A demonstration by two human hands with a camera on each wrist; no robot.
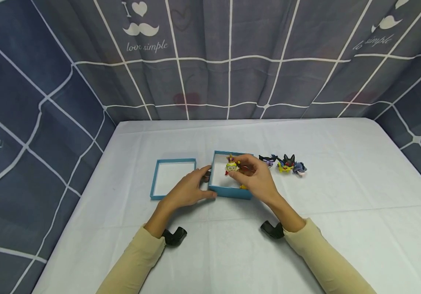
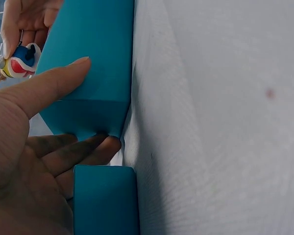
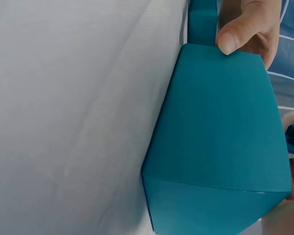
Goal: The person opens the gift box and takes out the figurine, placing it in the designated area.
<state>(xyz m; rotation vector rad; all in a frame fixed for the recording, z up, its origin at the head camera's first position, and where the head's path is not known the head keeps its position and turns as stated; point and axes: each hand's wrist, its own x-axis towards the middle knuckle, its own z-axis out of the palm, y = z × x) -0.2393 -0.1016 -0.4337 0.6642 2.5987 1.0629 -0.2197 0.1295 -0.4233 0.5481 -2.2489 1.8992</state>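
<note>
A yellow minion figurine (image 1: 231,167) with a crown is pinched by my right hand (image 1: 256,176) above the open teal box (image 1: 229,192). In the left wrist view this figurine (image 2: 23,62) shows red, white and blue parts. My left hand (image 1: 190,188) holds the box's near left corner. Its thumb lies on the front wall and its fingers on the left side, as the left wrist view shows. Inside the box, something brown and a bit of yellow show partly under my right hand; their kinds are hidden.
The teal-rimmed lid (image 1: 153,179) lies inside up, left of the box. To the right stand a dark purple figurine (image 1: 268,161), a black-eared one (image 1: 289,160) with yellow, and a blue-grey one (image 1: 300,168). A grey checked curtain (image 1: 210,81) hangs behind the white-covered table (image 1: 343,171).
</note>
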